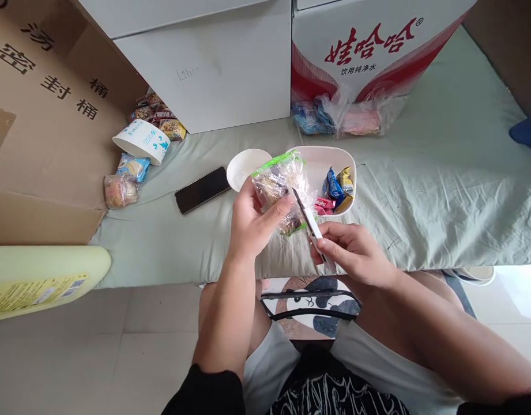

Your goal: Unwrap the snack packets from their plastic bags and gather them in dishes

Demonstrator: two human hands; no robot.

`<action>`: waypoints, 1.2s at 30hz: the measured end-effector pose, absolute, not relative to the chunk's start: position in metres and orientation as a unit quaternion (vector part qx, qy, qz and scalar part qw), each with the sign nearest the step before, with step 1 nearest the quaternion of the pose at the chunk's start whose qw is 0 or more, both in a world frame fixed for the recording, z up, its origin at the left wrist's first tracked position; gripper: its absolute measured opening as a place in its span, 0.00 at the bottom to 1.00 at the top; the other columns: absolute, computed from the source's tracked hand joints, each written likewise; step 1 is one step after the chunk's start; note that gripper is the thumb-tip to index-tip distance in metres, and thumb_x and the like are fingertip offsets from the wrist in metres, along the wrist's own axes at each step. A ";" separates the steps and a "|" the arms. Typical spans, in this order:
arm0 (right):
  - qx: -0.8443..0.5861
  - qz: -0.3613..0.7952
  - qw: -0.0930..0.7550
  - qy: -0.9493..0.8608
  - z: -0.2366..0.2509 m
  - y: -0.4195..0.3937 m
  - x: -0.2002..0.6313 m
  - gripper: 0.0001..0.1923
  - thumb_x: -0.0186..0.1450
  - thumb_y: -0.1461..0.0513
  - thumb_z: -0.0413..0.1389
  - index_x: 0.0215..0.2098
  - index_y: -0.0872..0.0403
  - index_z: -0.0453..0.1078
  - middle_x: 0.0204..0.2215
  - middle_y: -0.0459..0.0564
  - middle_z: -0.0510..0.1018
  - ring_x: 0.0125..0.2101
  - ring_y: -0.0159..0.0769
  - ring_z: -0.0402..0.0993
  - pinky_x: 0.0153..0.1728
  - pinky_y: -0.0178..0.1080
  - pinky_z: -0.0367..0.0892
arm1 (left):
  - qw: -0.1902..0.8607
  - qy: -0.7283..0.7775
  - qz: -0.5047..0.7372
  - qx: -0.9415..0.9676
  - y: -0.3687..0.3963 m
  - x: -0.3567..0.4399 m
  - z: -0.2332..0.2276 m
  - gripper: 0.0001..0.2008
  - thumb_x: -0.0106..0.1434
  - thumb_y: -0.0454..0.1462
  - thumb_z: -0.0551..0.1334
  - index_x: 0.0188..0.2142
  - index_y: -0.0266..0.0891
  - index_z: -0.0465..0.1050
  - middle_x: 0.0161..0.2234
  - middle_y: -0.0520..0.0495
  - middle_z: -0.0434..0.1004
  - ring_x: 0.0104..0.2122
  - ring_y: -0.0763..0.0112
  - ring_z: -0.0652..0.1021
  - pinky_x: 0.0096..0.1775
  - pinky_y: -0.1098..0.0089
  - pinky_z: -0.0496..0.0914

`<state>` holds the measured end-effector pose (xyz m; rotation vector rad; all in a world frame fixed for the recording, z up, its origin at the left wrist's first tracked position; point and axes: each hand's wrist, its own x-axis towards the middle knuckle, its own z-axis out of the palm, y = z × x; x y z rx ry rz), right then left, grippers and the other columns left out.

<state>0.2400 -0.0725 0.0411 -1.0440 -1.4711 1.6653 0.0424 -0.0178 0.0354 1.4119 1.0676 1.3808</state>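
My left hand (254, 222) grips a clear plastic snack packet (271, 181) with green edges, thumb pressed on its front. In my right hand (351, 251) is a white utility knife (311, 222), its dark blade pointing up and left against the packet. Whether the blade has pierced the film I cannot tell. Just behind the packet stands a white rectangular tub (349, 161) with several small wrapped sweets (332, 187) in blue, yellow and red. A white round bowl (243, 167) is partly hidden behind my left hand and the packet.
A black phone (202, 189) lies left of the bowl. Further left are a paper cup (142, 141) on its side and several wrapped snacks (120, 190) beside a cardboard box (53, 144). White boxes (217, 75) and plastic-wrapped packs (360, 121) stand behind. A yellow-green container (44, 276) is at left.
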 end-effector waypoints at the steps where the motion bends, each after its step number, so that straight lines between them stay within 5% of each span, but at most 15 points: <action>1: -0.406 0.633 0.333 -0.570 0.042 -0.072 0.240 0.27 0.68 0.40 0.58 0.30 0.54 0.70 0.23 0.49 0.76 0.22 0.29 0.71 0.23 0.33 0.67 | 0.434 0.430 0.557 0.563 -0.017 0.042 0.035 0.25 0.58 0.54 0.73 0.47 0.43 0.75 0.41 0.46 0.82 0.42 0.63 0.83 0.45 0.65 0.78; 11: -0.411 0.647 0.270 -0.582 0.037 -0.074 0.242 0.23 0.70 0.45 0.55 0.29 0.55 0.71 0.22 0.47 0.74 0.20 0.27 0.63 0.21 0.32 0.59 | 0.442 0.455 0.598 0.489 -0.017 0.042 0.043 0.26 0.52 0.52 0.77 0.44 0.42 0.76 0.42 0.47 0.83 0.42 0.64 0.83 0.48 0.65 0.77; 22: -0.385 0.590 0.263 -0.659 0.050 -0.073 0.273 0.18 0.69 0.50 0.59 0.29 0.54 0.74 0.21 0.48 0.77 0.21 0.30 0.69 0.23 0.33 0.63 | 0.452 0.467 0.623 0.435 -0.014 0.021 0.047 0.25 0.53 0.56 0.75 0.43 0.45 0.77 0.42 0.46 0.83 0.49 0.60 0.82 0.49 0.63 0.77; 28: -0.628 0.343 0.456 -0.528 0.035 -0.061 0.301 0.09 0.65 0.56 0.61 0.34 0.53 0.78 0.23 0.47 0.76 0.24 0.33 0.69 0.26 0.37 0.60 | 0.464 0.454 0.632 0.424 -0.017 0.018 0.051 0.26 0.54 0.60 0.72 0.43 0.46 0.78 0.42 0.46 0.84 0.52 0.58 0.81 0.51 0.62 0.77; 36: -0.798 0.151 0.324 -0.485 0.009 -0.003 0.329 0.07 0.61 0.62 0.58 0.37 0.53 0.76 0.34 0.51 0.73 0.29 0.36 0.65 0.39 0.44 0.63 | 0.457 0.457 0.617 0.449 -0.021 0.018 0.052 0.31 0.56 0.65 0.67 0.46 0.47 0.78 0.43 0.43 0.83 0.58 0.50 0.79 0.53 0.58 0.76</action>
